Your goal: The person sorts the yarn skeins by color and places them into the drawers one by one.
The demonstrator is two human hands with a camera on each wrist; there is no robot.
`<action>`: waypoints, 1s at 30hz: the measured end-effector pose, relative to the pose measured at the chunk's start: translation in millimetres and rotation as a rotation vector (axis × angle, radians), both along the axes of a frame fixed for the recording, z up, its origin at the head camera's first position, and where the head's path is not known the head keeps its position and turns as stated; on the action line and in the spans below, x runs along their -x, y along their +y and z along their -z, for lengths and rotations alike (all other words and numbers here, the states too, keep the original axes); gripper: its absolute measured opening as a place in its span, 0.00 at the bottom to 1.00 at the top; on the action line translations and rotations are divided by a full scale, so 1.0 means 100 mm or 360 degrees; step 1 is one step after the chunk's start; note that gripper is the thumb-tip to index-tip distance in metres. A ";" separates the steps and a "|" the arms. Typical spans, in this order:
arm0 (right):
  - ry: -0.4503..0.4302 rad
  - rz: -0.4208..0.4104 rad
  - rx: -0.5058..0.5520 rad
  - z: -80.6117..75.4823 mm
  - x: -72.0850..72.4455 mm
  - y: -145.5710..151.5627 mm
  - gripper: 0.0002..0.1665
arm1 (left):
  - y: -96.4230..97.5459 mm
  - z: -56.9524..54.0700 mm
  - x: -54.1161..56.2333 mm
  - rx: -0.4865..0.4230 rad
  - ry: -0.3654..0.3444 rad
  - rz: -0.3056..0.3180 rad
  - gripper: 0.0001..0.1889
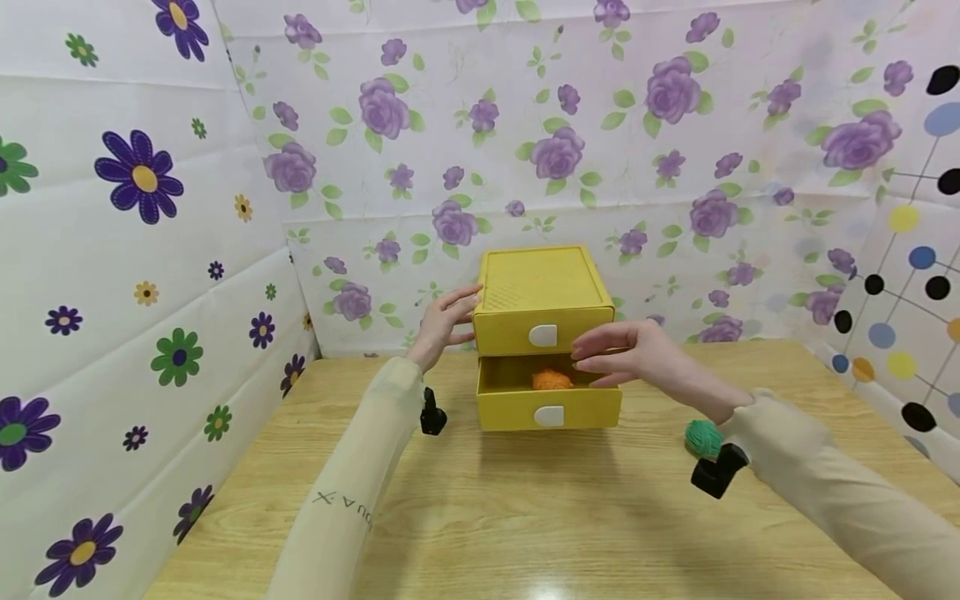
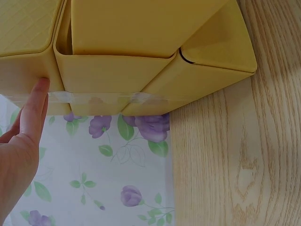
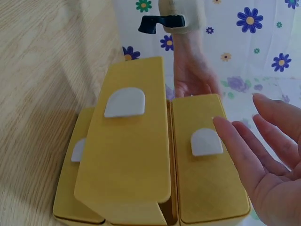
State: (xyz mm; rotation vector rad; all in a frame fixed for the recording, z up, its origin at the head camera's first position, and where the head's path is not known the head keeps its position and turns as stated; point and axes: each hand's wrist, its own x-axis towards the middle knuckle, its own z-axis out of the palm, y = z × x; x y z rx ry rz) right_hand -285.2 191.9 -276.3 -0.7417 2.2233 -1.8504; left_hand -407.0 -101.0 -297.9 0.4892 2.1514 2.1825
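Observation:
A yellow drawer cabinet stands on the table, its middle drawer pulled out. An orange yarn ball lies inside that drawer. My left hand is at the cabinet's upper left side, and in the left wrist view a straight fingertip touches the side wall. Above the right part of the pulled-out drawer is my right hand, fingers extended and holding nothing. The right wrist view shows this hand beside the top drawer, which is closed, as is the bottom drawer.
A green yarn ball sits on the wooden table to the right, near my right wrist. White drawer handles stick out in front. Behind the cabinet hangs a flowered backdrop; patterned cloths hang at both sides.

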 end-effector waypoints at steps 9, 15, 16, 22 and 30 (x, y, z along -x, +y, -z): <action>-0.0001 0.0014 -0.0097 -0.04 -0.06 0.33 0.24 | 0.01 -0.08 -0.09 0.0013 -0.0002 0.0009 0.21; -0.0055 0.0044 -0.0221 -0.04 -0.06 0.60 0.25 | 0.02 -0.15 -0.20 0.0048 0.0008 0.0022 0.22; -0.0061 0.0038 -0.0241 -0.04 -0.06 0.65 0.24 | 0.02 -0.15 -0.19 0.0043 0.0006 0.0020 0.22; -0.0057 -0.0002 -0.0293 -0.06 -0.07 0.82 0.21 | 0.02 -0.05 -0.04 0.0019 -0.0001 -0.0018 0.20; -0.0090 -0.0032 -0.0418 -0.07 -0.08 1.03 0.22 | 0.01 -0.02 -0.02 0.0029 -0.0015 -0.0024 0.22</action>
